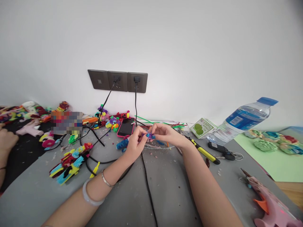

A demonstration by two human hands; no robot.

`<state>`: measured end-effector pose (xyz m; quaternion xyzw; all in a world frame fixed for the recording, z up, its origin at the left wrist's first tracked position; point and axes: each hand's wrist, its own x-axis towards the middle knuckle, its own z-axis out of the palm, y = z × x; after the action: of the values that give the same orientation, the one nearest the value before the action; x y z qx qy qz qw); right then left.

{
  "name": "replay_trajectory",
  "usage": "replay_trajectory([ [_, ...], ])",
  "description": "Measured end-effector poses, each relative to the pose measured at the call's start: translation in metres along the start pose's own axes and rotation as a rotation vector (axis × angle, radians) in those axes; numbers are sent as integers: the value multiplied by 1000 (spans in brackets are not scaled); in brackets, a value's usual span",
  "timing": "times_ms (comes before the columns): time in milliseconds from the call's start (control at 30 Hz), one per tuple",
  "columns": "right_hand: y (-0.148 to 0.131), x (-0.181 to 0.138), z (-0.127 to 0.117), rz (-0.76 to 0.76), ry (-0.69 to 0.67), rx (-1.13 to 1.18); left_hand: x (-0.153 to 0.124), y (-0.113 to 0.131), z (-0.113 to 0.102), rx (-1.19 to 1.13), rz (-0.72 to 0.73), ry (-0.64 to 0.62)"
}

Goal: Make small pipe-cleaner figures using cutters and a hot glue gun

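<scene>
In the head view, my left hand (136, 142) and my right hand (163, 134) meet over the middle of the grey table. Both sets of fingertips pinch a small purple pipe cleaner piece (150, 136), largely hidden by the fingers and blue nails. Beside my left hand lies a fuzzy blue pipe cleaner piece (122, 144). Under my right hand a pale, glittery strand (161, 147) runs across the table. Straight green pipe cleaners (148, 119) lie behind the hands, along the wall.
A pink-cased phone (126, 127), black cables (147, 186) and pipe cleaner figures (71, 162) lie leftward. To the right are a juice box (203, 127), a tilted water bottle (246, 119), a yellow-black cutter (205, 152), keys (227, 154) and a pink glue gun (272, 201). Another person's hand (8, 140) is far left.
</scene>
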<state>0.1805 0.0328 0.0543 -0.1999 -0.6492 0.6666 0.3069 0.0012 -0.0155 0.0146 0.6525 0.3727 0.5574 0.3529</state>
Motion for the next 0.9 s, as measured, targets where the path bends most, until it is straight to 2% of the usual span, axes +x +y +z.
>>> replay_trajectory([
  [200, -3, 1, 1, 52, 75, -90, 1, -3, -1, -19, -52, 65],
  [333, -1, 1, 1, 59, 53, -153, 2, -2, -1, -41, -96, 83],
  [500, 2, 4, 7, -6, 55, -261, 3, -5, 1, -198, -199, 153],
  [767, 7, 16, 26, -190, 226, -547, 8, -5, 3, -449, -328, 253],
  [900, 12, 20, 32, -217, 276, -568, 10, -4, 3, -501, -338, 266],
])
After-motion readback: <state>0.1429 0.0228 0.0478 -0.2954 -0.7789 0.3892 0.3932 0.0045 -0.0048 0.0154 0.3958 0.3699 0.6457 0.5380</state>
